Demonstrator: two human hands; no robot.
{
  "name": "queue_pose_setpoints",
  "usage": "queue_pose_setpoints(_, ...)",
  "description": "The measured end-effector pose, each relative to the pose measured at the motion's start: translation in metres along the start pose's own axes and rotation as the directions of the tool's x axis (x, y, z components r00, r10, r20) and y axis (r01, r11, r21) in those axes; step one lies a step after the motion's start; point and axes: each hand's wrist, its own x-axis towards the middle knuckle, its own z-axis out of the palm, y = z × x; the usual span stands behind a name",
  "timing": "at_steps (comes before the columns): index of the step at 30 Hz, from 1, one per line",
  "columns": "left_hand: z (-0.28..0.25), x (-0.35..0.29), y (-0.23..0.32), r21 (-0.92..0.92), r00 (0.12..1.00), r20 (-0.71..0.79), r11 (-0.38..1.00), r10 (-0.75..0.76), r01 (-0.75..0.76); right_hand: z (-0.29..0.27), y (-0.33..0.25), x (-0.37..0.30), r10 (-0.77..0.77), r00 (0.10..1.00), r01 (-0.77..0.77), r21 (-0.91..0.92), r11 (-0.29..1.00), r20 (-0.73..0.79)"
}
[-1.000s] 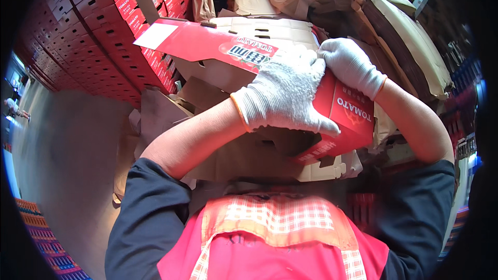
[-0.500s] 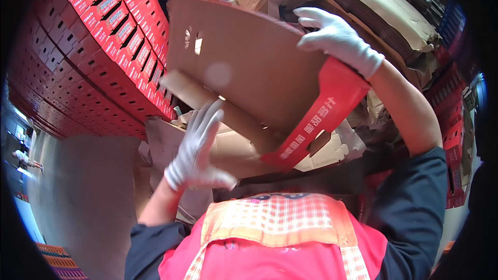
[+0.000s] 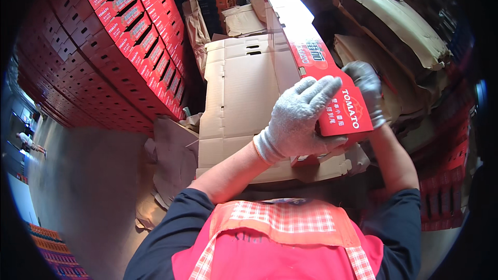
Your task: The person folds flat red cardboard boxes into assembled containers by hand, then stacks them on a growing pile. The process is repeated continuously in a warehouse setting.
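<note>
A red cardboard carton [image 3: 311, 54] stands on its side, its printed outside toward me and its small end panel [image 3: 348, 111] nearest. My left hand [image 3: 301, 119], in a pale knit glove, grips that near end, fingers over the red panel and thumb at its lower edge. Beyond the panel, my right hand [image 3: 367, 85] is curled against the carton's right side, gloved as well; it is slightly blurred and some of its fingers are hidden. Under the carton lies flat brown cardboard [image 3: 238, 83] with slots and crease lines.
Tall stacks of red cartons [image 3: 129, 15] rise at the left. Brown paper-wrapped bundles [image 3: 389, 21] are piled at the right, with more red cartons [image 3: 441, 192] below. Crumpled brown paper [image 3: 174, 150] lies beside the flat cardboard. A person [image 3: 30, 144] is far off at the left.
The carton has turned from its brown inside to its red outside and shifted right. My left hand, open and apart before, has moved right onto its end; my right hand has come down and nearer.
</note>
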Motion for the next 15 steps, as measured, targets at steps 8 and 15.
queue_pose_setpoints(8, 0.039, -0.013, -0.007, -0.123, 0.923, -0.377, 0.992, -0.077, 0.033, 0.077, -0.120, -0.005, 0.150, 0.849, 0.323, -0.722, 0.612, 0.507)
queue_pose_setpoints(15, 0.056, -0.035, 0.010, -0.550, 0.805, 0.009, 0.670, -0.593, 0.499, 0.105, -0.108, 0.023, 0.332, 0.792, 0.330, -0.817, 0.473, 0.512)
